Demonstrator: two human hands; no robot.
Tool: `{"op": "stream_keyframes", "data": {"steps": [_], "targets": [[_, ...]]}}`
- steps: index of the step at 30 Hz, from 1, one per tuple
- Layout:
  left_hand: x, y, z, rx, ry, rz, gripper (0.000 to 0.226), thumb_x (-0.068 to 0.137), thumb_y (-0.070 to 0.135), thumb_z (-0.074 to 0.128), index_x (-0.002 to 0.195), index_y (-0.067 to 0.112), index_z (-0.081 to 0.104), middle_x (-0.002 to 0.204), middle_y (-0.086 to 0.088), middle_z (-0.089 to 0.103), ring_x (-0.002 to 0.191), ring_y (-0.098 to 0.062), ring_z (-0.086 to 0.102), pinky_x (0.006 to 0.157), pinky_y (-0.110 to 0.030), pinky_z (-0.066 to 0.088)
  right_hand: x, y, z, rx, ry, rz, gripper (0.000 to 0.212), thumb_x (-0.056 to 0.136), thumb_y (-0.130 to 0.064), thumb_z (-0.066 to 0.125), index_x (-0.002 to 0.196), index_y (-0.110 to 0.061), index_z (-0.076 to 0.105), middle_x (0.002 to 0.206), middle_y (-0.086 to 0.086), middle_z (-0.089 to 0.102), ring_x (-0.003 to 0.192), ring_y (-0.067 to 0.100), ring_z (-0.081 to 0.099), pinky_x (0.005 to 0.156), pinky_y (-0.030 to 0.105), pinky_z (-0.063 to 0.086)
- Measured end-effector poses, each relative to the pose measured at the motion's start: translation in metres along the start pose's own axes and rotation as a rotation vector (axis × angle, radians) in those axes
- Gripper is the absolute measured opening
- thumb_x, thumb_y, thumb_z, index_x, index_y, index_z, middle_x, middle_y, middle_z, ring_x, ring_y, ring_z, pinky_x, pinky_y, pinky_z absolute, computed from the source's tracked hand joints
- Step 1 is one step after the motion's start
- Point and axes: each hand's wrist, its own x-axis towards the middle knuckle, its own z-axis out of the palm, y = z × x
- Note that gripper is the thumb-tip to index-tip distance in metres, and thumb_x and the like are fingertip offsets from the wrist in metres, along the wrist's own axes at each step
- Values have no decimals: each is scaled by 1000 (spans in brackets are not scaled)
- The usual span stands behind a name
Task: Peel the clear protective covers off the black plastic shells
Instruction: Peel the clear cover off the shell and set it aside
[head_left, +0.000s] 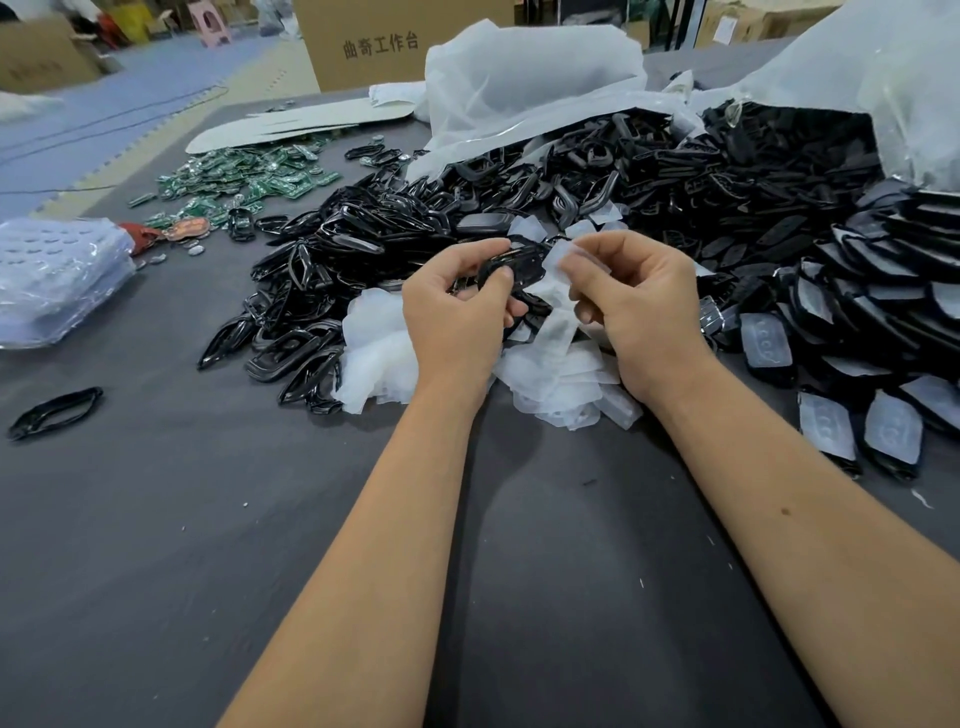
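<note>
— Forearms reach up from the bottom edge; what's held?
— Left hand (457, 306) grips a black shell (511, 265) at frame centre. Right hand (636, 306) pinches a clear cover (563, 260) lifting off it.
— Around them?
— Peeled covers (374, 353) below, shell heap (571, 182) behind, green boards (249, 179) upper left, all on grey cloth (156, 545).

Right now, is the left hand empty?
No, the left hand grips a black shell while the right hand pinches its clear cover.
</note>
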Motion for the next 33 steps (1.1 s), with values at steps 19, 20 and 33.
{"op": "stream_keyframes", "data": {"steps": [19,20,33], "targets": [[1,-2,-2,-14,-94,-42,32,87,-14,59,102,8,78,80,-5,75,54,-16,65,54,-22,52,1,4,2,-84,-12,-72,12,88,-4,81,95,1,72,68,7,70,58,19,63,54,27,51],[1,-2,-2,-17,-100,-51,35,86,-15,57,102,8,78,78,-6,75,54,-15,64,53,-21,52,1,5,3,-99,-13,-80,11,86,-4,83,91,0,73,68,7,70,59,20,64,53,26,51],[-2,3,0,-66,-141,-100,38,90,-8,43,103,3,77,78,-6,73,53,-18,62,53,-26,52,1,6,4,-174,-3,-127,7,85,-11,86,88,-8,80,66,3,73,53,17,64,52,26,51]]}}
